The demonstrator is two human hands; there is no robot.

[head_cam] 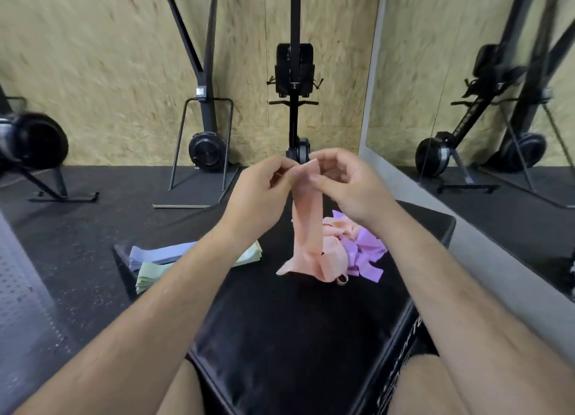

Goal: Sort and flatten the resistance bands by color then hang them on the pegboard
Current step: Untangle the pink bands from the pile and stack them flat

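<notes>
Pegboard (18, 277): grey perforated panel at the lower left edge of the frame, blurred.
Blue bands (155, 254): flat stack on the left part of the black table (280, 337).
Green bands (149, 276): flat stack touching the blue one on its near side, partly hidden by the left forearm.
Left hand (261, 190): raised at frame centre, forearm coming up from the lower left; fingers curled, grip closed in a pinch on the top left edge of the peach band (306, 228).
Peach band: hangs straight down between the two grips; its crumpled lower end rests on the table.
Right hand (348, 187): level with the left, just beside it; thumb and fingertips pinch the band's top right edge.
Loose heap (365, 256): tangled peach and purple bands on the table, right of the hanging band and touching its lower end.
Mirror (466, 88): upper right of the frame.
</notes>
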